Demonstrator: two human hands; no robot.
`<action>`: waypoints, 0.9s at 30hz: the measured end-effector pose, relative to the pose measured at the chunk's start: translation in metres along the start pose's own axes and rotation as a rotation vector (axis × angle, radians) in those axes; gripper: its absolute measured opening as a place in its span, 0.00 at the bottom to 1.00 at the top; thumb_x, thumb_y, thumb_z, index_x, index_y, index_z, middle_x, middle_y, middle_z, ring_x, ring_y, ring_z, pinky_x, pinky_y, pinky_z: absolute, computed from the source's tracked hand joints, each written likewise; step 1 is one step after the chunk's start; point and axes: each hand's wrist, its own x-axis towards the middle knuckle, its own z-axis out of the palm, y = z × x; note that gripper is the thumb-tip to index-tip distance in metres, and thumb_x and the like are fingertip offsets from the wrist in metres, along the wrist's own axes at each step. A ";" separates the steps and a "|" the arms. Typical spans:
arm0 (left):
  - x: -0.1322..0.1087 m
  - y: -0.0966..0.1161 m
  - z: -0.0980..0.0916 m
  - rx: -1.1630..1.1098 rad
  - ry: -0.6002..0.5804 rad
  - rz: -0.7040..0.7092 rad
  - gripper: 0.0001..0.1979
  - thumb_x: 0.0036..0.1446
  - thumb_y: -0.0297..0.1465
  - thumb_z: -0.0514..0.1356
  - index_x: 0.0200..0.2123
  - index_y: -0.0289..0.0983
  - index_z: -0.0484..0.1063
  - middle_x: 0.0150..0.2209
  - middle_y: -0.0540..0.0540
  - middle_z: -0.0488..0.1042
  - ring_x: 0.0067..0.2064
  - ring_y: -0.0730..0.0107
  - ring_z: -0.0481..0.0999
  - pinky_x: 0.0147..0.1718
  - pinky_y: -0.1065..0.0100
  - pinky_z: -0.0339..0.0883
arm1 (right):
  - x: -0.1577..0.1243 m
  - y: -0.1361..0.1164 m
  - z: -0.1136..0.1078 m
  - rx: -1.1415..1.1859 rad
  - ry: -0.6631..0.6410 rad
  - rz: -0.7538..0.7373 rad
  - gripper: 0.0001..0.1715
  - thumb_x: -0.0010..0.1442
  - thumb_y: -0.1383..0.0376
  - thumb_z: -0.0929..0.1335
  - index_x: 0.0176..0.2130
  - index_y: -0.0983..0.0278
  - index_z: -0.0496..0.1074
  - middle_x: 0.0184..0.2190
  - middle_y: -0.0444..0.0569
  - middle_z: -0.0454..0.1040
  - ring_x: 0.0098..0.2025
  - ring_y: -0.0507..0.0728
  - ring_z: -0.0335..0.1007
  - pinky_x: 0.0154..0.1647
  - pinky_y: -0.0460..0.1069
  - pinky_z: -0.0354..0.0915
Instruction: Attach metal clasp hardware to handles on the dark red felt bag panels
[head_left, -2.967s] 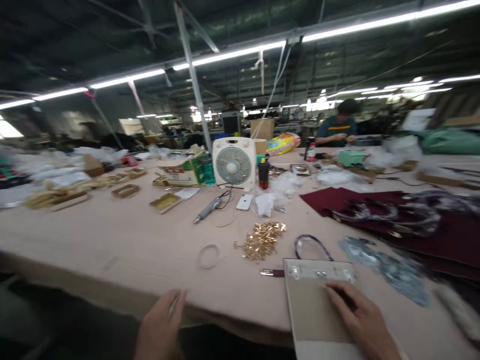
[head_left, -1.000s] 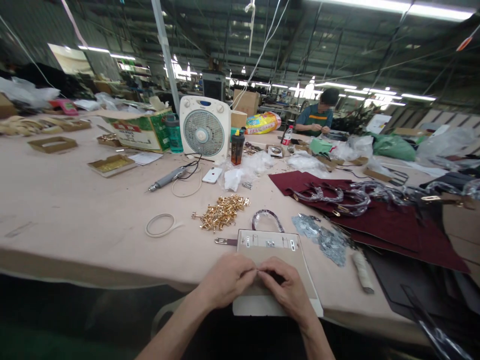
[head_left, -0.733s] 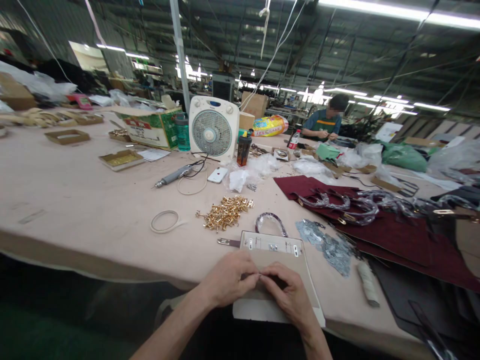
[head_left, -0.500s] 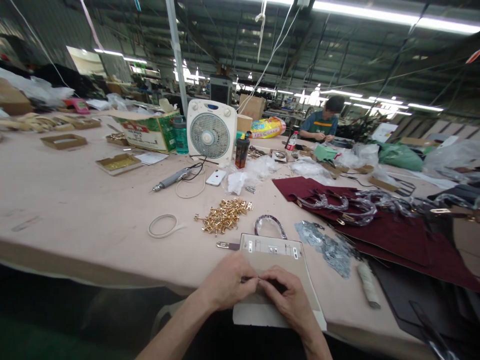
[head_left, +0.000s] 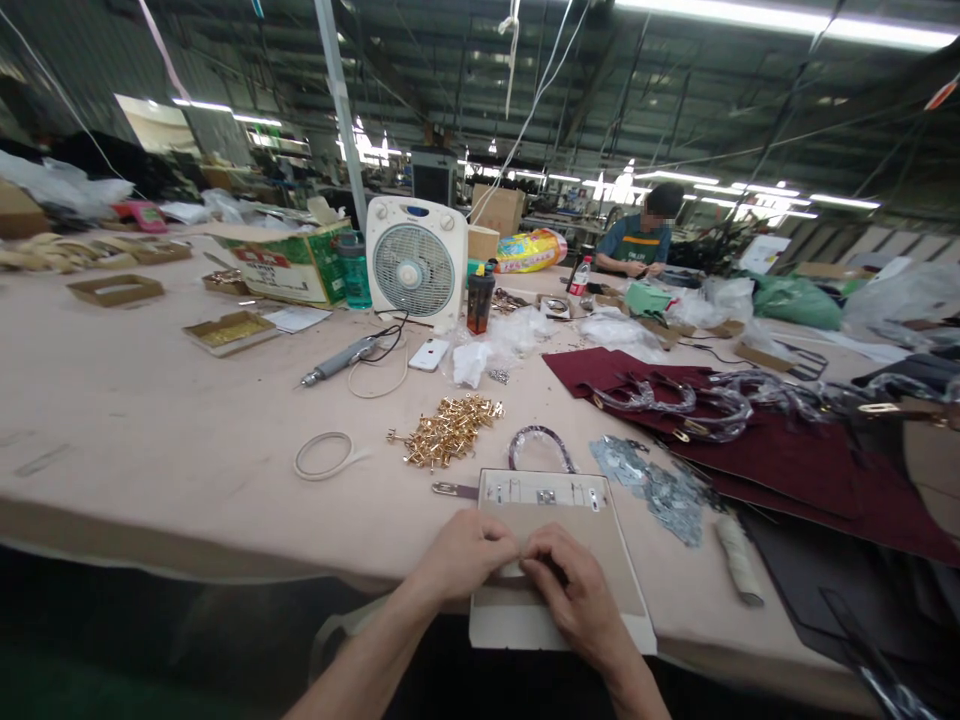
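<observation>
Over a beige bag panel (head_left: 600, 560) at the table's front edge, my two hands meet with their fingertips nearly touching. My left hand (head_left: 469, 550) is closed in a pinch, and what it pinches is too small to make out. Thumb and fingers of my right hand (head_left: 566, 575) are also pressed together, their contents hidden. Metal fittings (head_left: 546, 496) show along the panel's far edge. A dark handle in clear plastic wrap (head_left: 541, 435) arches beyond that edge, and a strap with a metal end (head_left: 454, 489) sticks out to the left.
Left of the panel lie a pile of gold-coloured fittings (head_left: 450, 430) and a roll of tape (head_left: 324, 456). An electric screwdriver (head_left: 337, 362), a phone (head_left: 430, 355) and a fan (head_left: 416, 262) stand farther back. Grey metal plates (head_left: 660, 490) and maroon panels (head_left: 750, 450) are at right. Another person (head_left: 637, 240) works beyond.
My left hand's fingers have shifted slightly, and the dark gap between its thumb and fingers has narrowed. Both hands stay over the panel. The camera view has moved slightly.
</observation>
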 end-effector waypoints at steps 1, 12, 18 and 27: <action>0.000 0.000 0.000 -0.006 -0.002 -0.005 0.12 0.50 0.32 0.55 0.17 0.38 0.59 0.20 0.54 0.50 0.25 0.73 0.51 0.24 0.68 0.45 | 0.000 0.000 0.001 0.004 0.012 -0.018 0.09 0.71 0.65 0.65 0.37 0.59 0.73 0.34 0.49 0.74 0.39 0.58 0.72 0.41 0.50 0.67; 0.000 0.000 0.000 0.259 0.044 0.065 0.15 0.61 0.34 0.54 0.25 0.37 0.74 0.26 0.51 0.71 0.32 0.67 0.70 0.32 0.69 0.56 | -0.014 0.015 -0.012 0.375 0.290 0.057 0.12 0.70 0.56 0.69 0.37 0.60 0.72 0.31 0.46 0.71 0.35 0.56 0.70 0.37 0.49 0.67; -0.005 0.000 0.007 0.435 0.083 0.138 0.16 0.67 0.37 0.52 0.31 0.40 0.75 0.36 0.47 0.79 0.41 0.60 0.76 0.41 0.67 0.61 | -0.006 0.041 -0.055 0.206 0.515 0.204 0.15 0.70 0.52 0.68 0.42 0.60 0.73 0.35 0.47 0.73 0.37 0.56 0.70 0.40 0.49 0.68; 0.001 0.004 -0.003 0.344 -0.036 0.050 0.17 0.66 0.38 0.53 0.31 0.38 0.76 0.33 0.48 0.78 0.38 0.63 0.76 0.37 0.69 0.60 | 0.035 0.057 -0.120 -0.077 0.105 0.287 0.16 0.68 0.53 0.67 0.34 0.61 0.74 0.53 0.54 0.73 0.60 0.63 0.66 0.63 0.56 0.60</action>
